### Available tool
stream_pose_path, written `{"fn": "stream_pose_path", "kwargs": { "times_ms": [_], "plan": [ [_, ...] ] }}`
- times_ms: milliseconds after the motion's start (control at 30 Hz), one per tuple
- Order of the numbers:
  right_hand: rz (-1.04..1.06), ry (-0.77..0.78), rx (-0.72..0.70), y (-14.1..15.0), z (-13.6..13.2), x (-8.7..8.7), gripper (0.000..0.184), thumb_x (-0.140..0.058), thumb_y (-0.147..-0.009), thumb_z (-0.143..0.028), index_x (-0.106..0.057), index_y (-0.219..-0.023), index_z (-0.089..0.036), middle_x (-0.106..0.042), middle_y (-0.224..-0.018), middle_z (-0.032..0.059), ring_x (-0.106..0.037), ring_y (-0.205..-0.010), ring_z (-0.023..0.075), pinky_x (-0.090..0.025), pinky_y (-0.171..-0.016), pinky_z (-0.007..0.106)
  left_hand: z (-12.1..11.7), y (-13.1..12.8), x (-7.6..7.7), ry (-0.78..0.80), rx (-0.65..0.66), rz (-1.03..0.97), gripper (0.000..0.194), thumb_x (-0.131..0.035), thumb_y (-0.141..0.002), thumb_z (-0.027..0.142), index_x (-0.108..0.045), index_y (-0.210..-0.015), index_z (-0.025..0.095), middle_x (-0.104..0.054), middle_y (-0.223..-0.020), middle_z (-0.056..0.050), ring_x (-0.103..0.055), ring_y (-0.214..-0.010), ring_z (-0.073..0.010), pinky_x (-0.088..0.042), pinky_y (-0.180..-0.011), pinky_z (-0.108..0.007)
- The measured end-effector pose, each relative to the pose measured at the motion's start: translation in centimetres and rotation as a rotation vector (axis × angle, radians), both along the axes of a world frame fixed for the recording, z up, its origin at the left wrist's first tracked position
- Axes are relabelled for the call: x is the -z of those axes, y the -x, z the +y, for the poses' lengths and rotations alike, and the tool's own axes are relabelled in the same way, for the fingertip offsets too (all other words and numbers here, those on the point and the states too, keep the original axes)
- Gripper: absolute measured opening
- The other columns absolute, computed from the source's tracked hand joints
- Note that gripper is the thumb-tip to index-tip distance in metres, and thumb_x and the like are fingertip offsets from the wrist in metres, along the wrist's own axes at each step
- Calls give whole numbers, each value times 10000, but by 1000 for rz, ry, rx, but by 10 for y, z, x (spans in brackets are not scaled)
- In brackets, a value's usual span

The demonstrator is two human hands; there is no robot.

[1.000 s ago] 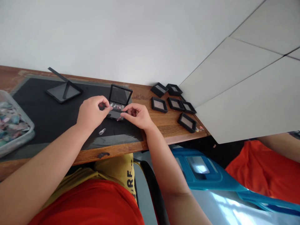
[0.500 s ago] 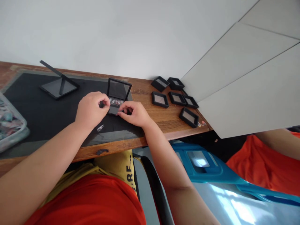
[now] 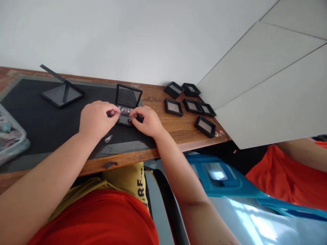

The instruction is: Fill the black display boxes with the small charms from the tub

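Observation:
A small black display case [image 3: 129, 96] stands with its clear lid raised on the dark mat. In it lies a row of small pale and reddish pieces [image 3: 125, 110] that look like press-on nails. My left hand [image 3: 98, 117] is closed in a pinch at the case's left edge; whatever is between its fingertips is hidden. At the right side of the case, my right hand [image 3: 146, 120] has thumb and forefinger brought together over the front part, and I cannot make out what they hold. One clear, pointed nail-shaped piece [image 3: 108, 139] lies on the mat near my left wrist.
A larger black case [image 3: 62, 95] sits opened at the back left. At the left edge is a clear plastic tub [image 3: 24, 136] of small mixed pieces. Several black framed boxes [image 3: 173, 107] lie on the wood at right. A blue stool [image 3: 222, 177] stands below, near a person's orange clothing [image 3: 288, 177].
My right fingertips have shifted slightly up and inward over the case from its lower right edge. My left hand stays at the left edge, and the view has shifted a little.

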State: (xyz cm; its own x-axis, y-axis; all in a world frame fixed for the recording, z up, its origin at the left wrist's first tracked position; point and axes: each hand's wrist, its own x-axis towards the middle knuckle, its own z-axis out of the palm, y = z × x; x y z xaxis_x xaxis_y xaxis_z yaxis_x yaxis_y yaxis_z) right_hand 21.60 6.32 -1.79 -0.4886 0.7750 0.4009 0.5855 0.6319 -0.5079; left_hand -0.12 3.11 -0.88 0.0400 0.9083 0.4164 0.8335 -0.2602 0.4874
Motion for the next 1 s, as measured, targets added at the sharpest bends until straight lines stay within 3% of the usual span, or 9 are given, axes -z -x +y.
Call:
{"fn": "stream_pose_path", "kwargs": {
  "times_ms": [200, 400, 767, 1000],
  "plan": [
    [26, -41, -85, -1, 2, 1, 81, -700, -882, -213, -778, -860, -205, -819, -903, 37, -721, -865, 204, -515, -914, 374, 1, -1, 0, 21, 66, 111, 244, -627, -895, 253, -868, -933, 251, -826, -902, -54, -713, -947, -315, -481, -790, -426],
    [-6, -42, -74, -1, 2, -1, 112, -698, -909, -208, -794, -852, -215, -828, -922, 33, -733, -887, 205, -515, -935, 389, 1, -1, 1, 24, 121, 220, 259, -613, -909, 252, -863, -975, 261, -844, -1040, -51, -673, -1054, -325, -466, -873, -463],
    [-42, -53, -42, -3, 2, 1, 34, -780, -887, -230, -800, -860, -222, -834, -934, 26, -736, -899, 198, -512, -941, 376, 4, 3, 13, -9, 225, 184, 321, -564, -920, 255, -869, -1019, 233, -807, -1038, -85, -621, -989, -339, -506, -897, -481],
    [-45, -59, -26, -3, 2, -1, 53, -768, -898, -232, -800, -858, -216, -832, -941, 34, -723, -910, 205, -507, -946, 380, 5, 5, 11, -22, 179, 101, 245, -591, -884, 219, -835, -905, 221, -821, -972, -68, -636, -920, -309, -520, -811, -431]
  ]
}}
